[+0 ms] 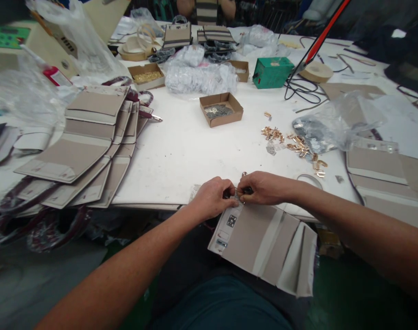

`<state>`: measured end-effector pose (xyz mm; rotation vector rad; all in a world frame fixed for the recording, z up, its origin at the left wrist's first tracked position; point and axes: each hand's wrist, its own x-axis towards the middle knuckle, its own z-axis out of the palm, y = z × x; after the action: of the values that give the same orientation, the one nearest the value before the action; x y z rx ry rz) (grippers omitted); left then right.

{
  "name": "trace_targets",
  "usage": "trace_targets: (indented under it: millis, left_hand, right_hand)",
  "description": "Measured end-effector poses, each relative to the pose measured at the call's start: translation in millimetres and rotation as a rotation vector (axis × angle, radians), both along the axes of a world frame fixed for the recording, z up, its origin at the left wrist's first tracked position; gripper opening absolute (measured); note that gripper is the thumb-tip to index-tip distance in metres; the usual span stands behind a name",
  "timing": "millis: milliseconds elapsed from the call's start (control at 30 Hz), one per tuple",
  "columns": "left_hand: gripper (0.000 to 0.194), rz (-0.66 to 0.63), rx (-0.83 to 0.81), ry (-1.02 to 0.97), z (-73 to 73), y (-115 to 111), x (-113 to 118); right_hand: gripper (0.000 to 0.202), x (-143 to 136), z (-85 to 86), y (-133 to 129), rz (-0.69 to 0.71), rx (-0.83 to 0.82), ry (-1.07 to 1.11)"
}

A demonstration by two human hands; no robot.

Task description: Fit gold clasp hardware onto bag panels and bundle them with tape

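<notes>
A beige bag panel (pixel 253 238) with pale cross strips slants from the table edge down over my lap. Its upper left strip carries a small metal plate (pixel 231 221) and a second metal piece (pixel 221 243). My left hand (pixel 214 198) pinches the panel's far corner with thumb and forefinger. Right beside it, almost touching, my right hand (pixel 262 188) is closed at the same corner. A bit of shiny metal shows above its fingers, but what it grips is hidden. Gold-coloured metal fittings (pixel 298 145) lie loose on the table beyond my right hand.
Stacked beige bag panels (pixel 88 137) with wrapped dark red handles overhang the table at left. A cardboard box (pixel 225 117) of small metal plates stands ahead, with a green box (pixel 272 72) behind. More panels (pixel 383 172) lie at right. Another person (pixel 207 11) sits across the table.
</notes>
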<state>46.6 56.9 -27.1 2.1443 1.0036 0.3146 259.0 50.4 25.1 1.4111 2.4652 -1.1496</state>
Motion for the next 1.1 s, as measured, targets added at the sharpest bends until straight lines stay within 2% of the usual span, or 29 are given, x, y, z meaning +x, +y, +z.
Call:
trace_targets:
  millis: [133, 233, 400, 567, 933, 1100]
  left_hand:
    - [0.020, 0.000, -0.017, 0.012, 1.0, 1, 2]
    - [0.019, 0.001, -0.017, 0.014, 1.1, 1, 3]
    - [0.016, -0.015, -0.007, -0.015, -0.7, 1, 3]
    - [0.015, -0.020, -0.013, -0.014, -1.8, 2, 4]
    - [0.013, -0.016, -0.022, -0.027, -2.0, 2, 3]
    - [0.015, -0.020, -0.024, -0.043, -2.9, 3, 2]
  right_hand:
    - [0.014, -3, 5.6, 6, 0.097, 0.022, -0.107]
    - [0.018, -1, 2.7, 6, 0.127, 0.024, -0.069]
    - [0.022, 6, -5.4, 1, 0.036, -0.074, 0.041]
    - [0.022, 6, -6.3, -1, -0.033, -0.110, 0.075]
    - [0.025, 11, -8.4, 13, 0.034, -0.292, 0.165]
    - [0.021, 11, -12.2, 7, 0.034, -0.182, 0.185]
